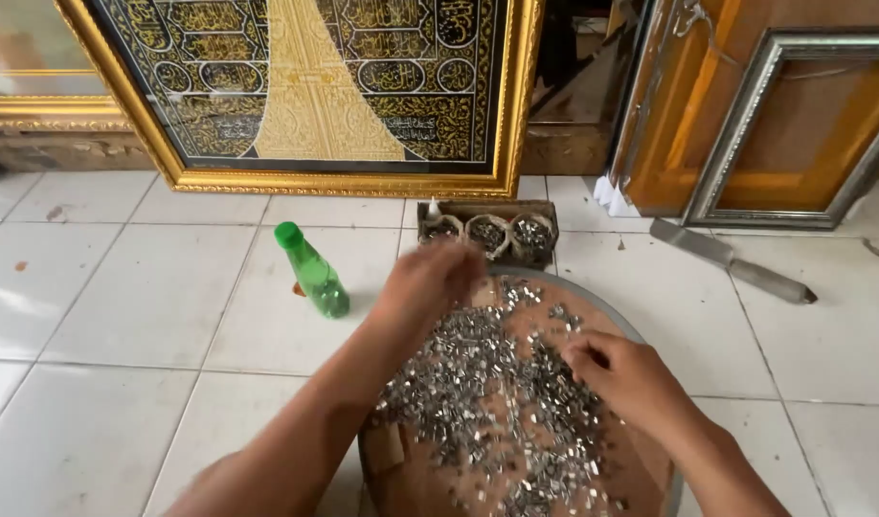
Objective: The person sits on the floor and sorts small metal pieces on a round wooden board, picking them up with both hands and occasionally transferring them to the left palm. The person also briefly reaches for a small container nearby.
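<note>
Small silver metal clips [487,383], heaped on a round brown tray [401,469] on the near floor, are picked over; right hand [626,378] pinched shut on some, left hand [430,278] blurred, grip unclear.

I see a heap of small shiny metal clips [478,373] spread loosely over a round brown tray [411,479] on the floor. They lie jumbled, thick in the middle and sparse near the far rim, with bare brown patches showing between.
</note>
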